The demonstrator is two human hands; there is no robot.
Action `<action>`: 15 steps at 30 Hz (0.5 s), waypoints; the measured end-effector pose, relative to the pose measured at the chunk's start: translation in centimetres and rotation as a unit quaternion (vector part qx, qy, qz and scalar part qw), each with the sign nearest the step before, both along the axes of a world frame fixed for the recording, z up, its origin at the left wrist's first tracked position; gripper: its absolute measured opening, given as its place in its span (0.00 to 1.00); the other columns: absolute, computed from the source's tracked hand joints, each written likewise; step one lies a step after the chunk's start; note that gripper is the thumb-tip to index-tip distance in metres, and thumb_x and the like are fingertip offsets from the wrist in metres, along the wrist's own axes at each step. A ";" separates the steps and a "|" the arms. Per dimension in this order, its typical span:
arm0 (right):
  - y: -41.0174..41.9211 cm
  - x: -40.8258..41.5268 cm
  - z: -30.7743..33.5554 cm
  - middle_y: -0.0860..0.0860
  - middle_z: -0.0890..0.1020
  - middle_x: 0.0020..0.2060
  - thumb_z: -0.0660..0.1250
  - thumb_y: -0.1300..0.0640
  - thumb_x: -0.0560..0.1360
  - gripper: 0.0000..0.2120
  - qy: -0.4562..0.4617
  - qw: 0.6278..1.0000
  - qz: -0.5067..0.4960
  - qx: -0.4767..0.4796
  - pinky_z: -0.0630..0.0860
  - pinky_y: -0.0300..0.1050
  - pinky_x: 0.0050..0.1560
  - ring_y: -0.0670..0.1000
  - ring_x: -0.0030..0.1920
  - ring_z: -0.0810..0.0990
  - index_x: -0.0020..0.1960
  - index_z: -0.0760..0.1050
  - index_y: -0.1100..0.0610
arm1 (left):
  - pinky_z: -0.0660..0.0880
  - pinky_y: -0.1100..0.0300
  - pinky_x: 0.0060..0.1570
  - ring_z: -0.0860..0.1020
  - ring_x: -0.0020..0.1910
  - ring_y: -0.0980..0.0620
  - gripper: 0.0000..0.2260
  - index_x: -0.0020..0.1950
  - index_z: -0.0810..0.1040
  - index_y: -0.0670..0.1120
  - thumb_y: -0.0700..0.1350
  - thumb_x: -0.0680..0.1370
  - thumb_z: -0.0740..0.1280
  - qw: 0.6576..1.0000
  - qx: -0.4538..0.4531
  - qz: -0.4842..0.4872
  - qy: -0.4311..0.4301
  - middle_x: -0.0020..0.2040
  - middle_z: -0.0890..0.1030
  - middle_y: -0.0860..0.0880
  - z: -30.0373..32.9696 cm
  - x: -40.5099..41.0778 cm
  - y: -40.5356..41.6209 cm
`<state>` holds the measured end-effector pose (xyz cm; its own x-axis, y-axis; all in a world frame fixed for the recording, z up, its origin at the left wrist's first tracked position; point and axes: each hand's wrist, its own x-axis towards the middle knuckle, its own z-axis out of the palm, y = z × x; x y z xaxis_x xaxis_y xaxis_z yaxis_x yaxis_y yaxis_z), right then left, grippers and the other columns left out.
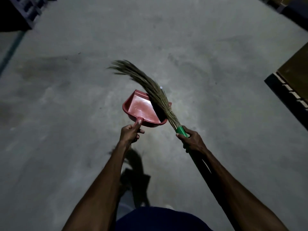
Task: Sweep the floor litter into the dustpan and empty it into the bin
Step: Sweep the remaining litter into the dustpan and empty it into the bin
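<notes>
My left hand (130,133) grips the handle of a red plastic dustpan (141,109), held above the grey concrete floor with its mouth pointing away from me. My right hand (191,140) grips the green handle of a grass broom (146,84). The broom's long bristles slant up and to the left, crossing over the dustpan's right side. The pan's inside looks bare. A tiny bright speck (161,88) shows beside the bristles. No bin is in view.
Dark stacked crates or shelving (25,12) stand at the far left corner. A brown box on a dark pallet-like base (290,84) sits at the right edge. Another dark object (293,9) is at the top right. A teal line (11,50) runs along the floor at left.
</notes>
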<state>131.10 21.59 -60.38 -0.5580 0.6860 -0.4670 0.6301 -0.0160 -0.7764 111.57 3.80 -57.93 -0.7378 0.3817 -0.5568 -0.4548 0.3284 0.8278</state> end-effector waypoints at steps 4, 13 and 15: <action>1.6 -9.9 -1.6 0.55 0.78 0.31 0.74 0.46 0.73 0.31 -0.022 0.999 -0.035 0.009 0.77 0.43 0.27 0.50 0.27 0.76 0.74 0.71 0.46 | 0.59 0.66 0.21 0.66 0.20 0.56 0.21 0.44 0.77 0.41 0.59 0.74 0.73 0.999 -0.009 -0.047 -0.008 0.41 0.84 0.40 -2.2 -11.8 2.7; 3.8 -27.1 -1.2 0.54 0.81 0.34 0.76 0.46 0.71 0.31 -0.057 0.985 -0.163 -0.002 0.76 0.42 0.26 0.52 0.28 0.78 0.73 0.73 0.45 | 0.63 0.65 0.21 0.68 0.20 0.53 0.20 0.33 0.74 0.42 0.56 0.74 0.73 0.989 -0.091 -0.116 0.012 0.31 0.82 0.42 -4.4 -34.2 7.7; 4.9 -29.7 -1.8 0.53 0.81 0.35 0.76 0.46 0.71 0.31 -0.069 0.978 -0.196 -0.003 0.75 0.42 0.26 0.51 0.28 0.78 0.72 0.73 0.45 | 0.63 0.64 0.22 0.69 0.21 0.53 0.21 0.36 0.77 0.39 0.57 0.74 0.73 0.985 -0.110 -0.136 0.011 0.33 0.84 0.41 -5.7 -38.0 9.1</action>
